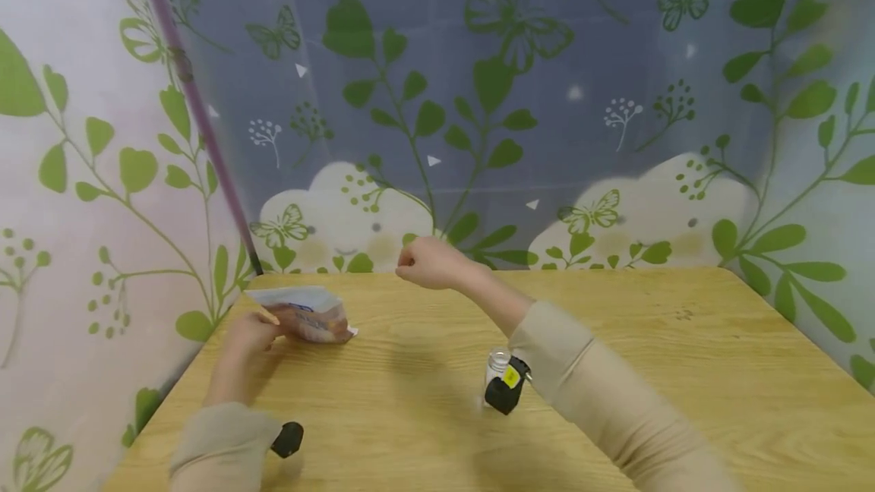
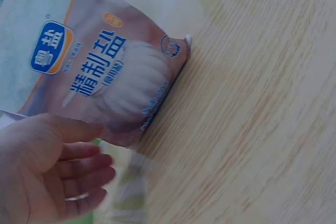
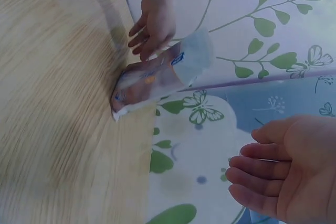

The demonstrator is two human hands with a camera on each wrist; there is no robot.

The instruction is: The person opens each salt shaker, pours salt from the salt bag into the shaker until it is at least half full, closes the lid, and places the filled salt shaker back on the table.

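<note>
A bag of salt (image 1: 317, 323) with Chinese print and a pale top part stands on the wooden table at the far left. Beside it is my left hand (image 1: 249, 332). In the left wrist view the thumb side of the left hand (image 2: 52, 161) overlaps the bag's lower edge, its fingers relaxed and bent below the salt bag (image 2: 121, 77). My right hand (image 1: 434, 262) hovers near the table's back edge, right of the bag. Nothing lies in the right hand (image 3: 286, 169), whose fingers are loosely curled in the right wrist view.
A small clear glass jar (image 1: 497, 360) stands on the table (image 1: 410, 416) under my right forearm, partly hidden by the black wrist camera (image 1: 507, 387). Leaf-printed curtains (image 1: 424, 97) surround the table at the back and sides. A purple pole (image 1: 205, 120) rises at the back left.
</note>
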